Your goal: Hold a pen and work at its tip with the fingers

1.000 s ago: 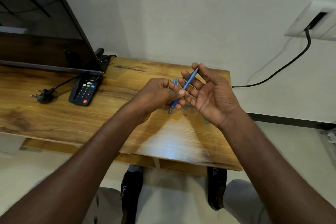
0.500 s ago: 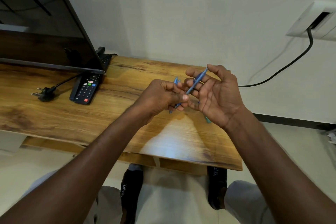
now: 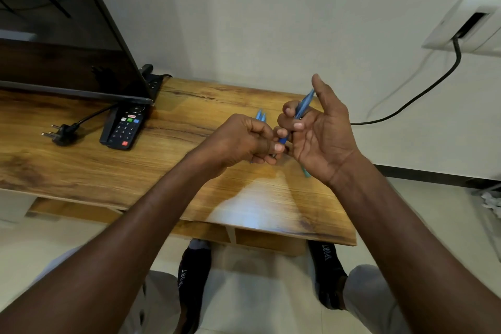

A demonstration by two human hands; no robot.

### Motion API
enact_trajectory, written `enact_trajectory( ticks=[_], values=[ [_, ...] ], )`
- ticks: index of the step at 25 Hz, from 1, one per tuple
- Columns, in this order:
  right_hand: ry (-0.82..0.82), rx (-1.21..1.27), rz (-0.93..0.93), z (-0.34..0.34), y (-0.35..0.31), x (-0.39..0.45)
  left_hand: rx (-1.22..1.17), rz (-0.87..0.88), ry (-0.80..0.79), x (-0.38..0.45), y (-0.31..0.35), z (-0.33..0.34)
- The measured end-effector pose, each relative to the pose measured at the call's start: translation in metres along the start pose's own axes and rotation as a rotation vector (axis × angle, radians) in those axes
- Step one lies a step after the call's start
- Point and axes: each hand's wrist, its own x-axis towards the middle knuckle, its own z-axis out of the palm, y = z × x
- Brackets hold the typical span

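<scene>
Compared with a second ago, the fingers of the right hand [image 3: 318,133] are now curled round the blue pen [image 3: 302,107], which was only laid across straight fingers before, while the thumb is kept raised. The pen's lower end is pinched by the left hand [image 3: 244,141], whose fist also holds further blue pens [image 3: 260,116], above the wooden table [image 3: 189,184]. A firmer hold is judged to be gained, so that the pen can be worked on.

Blue pen [image 3: 303,106] between both hands

One head-worn wide-angle view — forward and down, close over the wooden table [image 3: 108,179].
</scene>
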Motion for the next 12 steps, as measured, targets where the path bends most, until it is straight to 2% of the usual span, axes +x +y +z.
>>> enact_trajectory(
  ticks=[2,5,8,12],
  values=[
    [0.04,0.115,-0.067,-0.007,0.0,0.001,0.005,-0.031,0.001,0.001,0.003,-0.002],
    [0.073,0.248,-0.206,-0.01,-0.009,0.001,-0.06,-0.102,0.108,0.003,0.005,-0.006],
    [0.073,0.253,-0.279,0.001,-0.017,0.0,-0.132,-0.176,0.134,0.003,0.008,-0.006],
    [0.017,0.148,-0.264,0.024,-0.025,0.014,-0.25,-0.271,0.092,0.003,0.009,-0.005]
  ],
)
